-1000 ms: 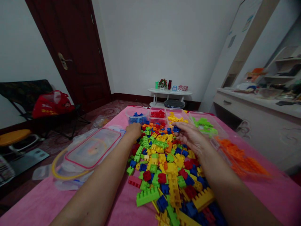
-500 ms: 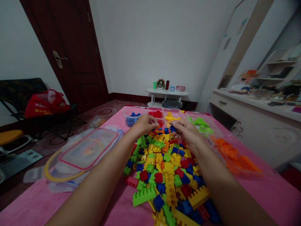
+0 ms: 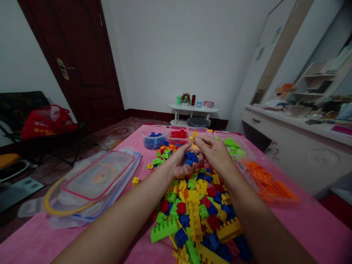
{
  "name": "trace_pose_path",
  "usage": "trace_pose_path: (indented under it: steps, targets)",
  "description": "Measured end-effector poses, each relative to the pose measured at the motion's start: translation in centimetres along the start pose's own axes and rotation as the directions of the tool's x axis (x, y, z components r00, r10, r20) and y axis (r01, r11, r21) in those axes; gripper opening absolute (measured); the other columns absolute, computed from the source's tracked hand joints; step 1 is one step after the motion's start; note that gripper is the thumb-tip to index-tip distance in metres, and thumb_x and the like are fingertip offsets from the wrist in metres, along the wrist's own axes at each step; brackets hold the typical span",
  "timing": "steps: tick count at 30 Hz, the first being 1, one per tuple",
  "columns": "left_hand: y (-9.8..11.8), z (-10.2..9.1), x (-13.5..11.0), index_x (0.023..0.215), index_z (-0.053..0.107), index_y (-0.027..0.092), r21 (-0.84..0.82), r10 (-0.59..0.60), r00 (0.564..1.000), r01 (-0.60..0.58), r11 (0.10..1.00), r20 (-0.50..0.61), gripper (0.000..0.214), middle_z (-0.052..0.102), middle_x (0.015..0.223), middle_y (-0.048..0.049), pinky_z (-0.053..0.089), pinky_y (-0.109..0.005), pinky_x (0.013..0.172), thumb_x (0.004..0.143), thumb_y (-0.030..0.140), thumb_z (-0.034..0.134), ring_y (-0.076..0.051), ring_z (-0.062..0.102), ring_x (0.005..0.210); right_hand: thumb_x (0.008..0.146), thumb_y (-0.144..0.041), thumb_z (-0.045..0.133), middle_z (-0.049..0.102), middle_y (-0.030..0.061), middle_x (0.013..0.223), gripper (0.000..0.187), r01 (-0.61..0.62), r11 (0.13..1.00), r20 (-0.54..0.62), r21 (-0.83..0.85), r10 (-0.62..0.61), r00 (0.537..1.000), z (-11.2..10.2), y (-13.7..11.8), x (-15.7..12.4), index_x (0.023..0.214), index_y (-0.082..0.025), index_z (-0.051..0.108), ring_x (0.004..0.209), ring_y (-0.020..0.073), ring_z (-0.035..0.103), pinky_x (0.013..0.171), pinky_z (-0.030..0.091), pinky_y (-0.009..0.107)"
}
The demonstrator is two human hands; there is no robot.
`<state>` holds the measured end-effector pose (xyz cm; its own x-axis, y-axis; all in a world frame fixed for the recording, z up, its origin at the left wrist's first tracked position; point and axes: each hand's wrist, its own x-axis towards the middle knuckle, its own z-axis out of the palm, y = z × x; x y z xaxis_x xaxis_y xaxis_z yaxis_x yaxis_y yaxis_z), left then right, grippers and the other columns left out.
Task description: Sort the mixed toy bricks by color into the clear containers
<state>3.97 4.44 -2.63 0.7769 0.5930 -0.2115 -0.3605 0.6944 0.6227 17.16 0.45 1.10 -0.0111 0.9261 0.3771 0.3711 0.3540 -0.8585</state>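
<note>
A heap of plastic building blocks [image 3: 196,205] in red, blue, yellow, green and orange lies on the pink tablecloth [image 3: 52,242]. My left hand [image 3: 180,163] is cupped palm up over the far end of the heap, with blue blocks [image 3: 190,158] in it. My right hand [image 3: 213,152] meets it from the right, fingers pinched at those blue blocks. Beyond the hands stand clear tubs: one with blue blocks [image 3: 153,136], one with red [image 3: 178,135], one with yellow [image 3: 195,135] partly hidden by my fingers, one with green [image 3: 232,144].
A clear tray of orange blocks [image 3: 268,181] lies at the right. Stacked clear lids with red and yellow rims [image 3: 90,183] lie at the left. A dark door, a chair with a red bag, a small white table and a white counter stand around.
Both hands have drawn back from the far tubs and come together over the heap. My left hand has turned palm up and now cups blue blocks. The camera has shifted slightly.
</note>
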Motion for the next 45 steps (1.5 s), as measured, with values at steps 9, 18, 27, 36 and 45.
trace_pose_path:
  steps: [9,18,27,36,45]
  targets:
    - [6.8,-0.9,-0.6,0.078,0.053,0.013,0.313,0.493,0.759,-0.387,0.867,-0.425,0.022,0.051,0.066,-0.0023,0.024,-0.011,0.034,0.09,0.025,0.039,-0.004,0.041,0.043,0.078,-0.051,0.057,0.058,0.0002,0.051,0.039,0.028,0.999,-0.172,0.042,-0.021,0.985,-1.6,-0.3,0.4,0.084,-0.015,0.068,0.044,0.01,0.051,0.042,0.037,0.019]
    - [15.8,-5.6,-0.2,0.099,0.054,0.015,0.684,0.723,0.318,-0.245,0.688,-0.613,0.024,0.06,0.087,-0.0065,0.044,-0.027,0.066,0.083,0.034,0.054,-0.017,0.056,0.08,0.078,-0.046,0.059,0.056,-0.0005,0.048,0.031,0.032,0.997,-0.209,0.068,-0.017,0.978,-2.2,-0.3,0.5,0.076,-0.017,0.067,0.044,0.0099,0.05,0.041,0.036,0.019]
    - [7.5,-2.5,0.1,0.087,0.069,0.013,0.955,0.747,0.654,-0.134,0.265,-0.116,0.026,0.068,0.082,-0.0058,0.044,-0.024,0.063,0.072,0.032,0.061,-0.015,0.059,0.073,0.075,-0.025,0.059,0.07,0.0037,0.074,0.015,0.079,0.982,0.136,-0.173,-0.055,0.989,-0.4,1.3,0.5,0.081,-0.017,0.071,0.064,0.0165,0.062,0.06,0.048,0.028]
    - [5.9,-1.9,-5.7,0.07,0.072,0.023,0.761,0.537,0.83,0.445,-0.472,-0.152,0.024,0.068,0.068,-0.0023,0.04,-0.024,0.057,0.055,0.007,0.061,-0.017,0.06,0.063,0.07,-0.011,0.061,0.063,0.0091,0.117,0.043,0.318,0.775,0.488,-0.546,-0.015,0.873,3.2,3.6,-1.9,0.111,-0.021,0.066,0.111,0.0244,0.056,0.095,0.04,0.035]
    - [4.9,-3.3,-5.0,0.073,0.071,0.026,0.796,0.304,0.938,0.311,-0.52,-0.168,0.036,0.062,0.059,0.0038,0.034,-0.02,0.05,0.04,0.014,0.078,-0.015,0.056,0.058,0.07,-0.02,0.06,0.07,0.0067,0.102,0.038,0.215,0.748,0.347,-0.628,0.023,0.937,1.4,2.6,-0.7,0.108,-0.022,0.068,0.091,0.0224,0.063,0.077,0.044,0.029]
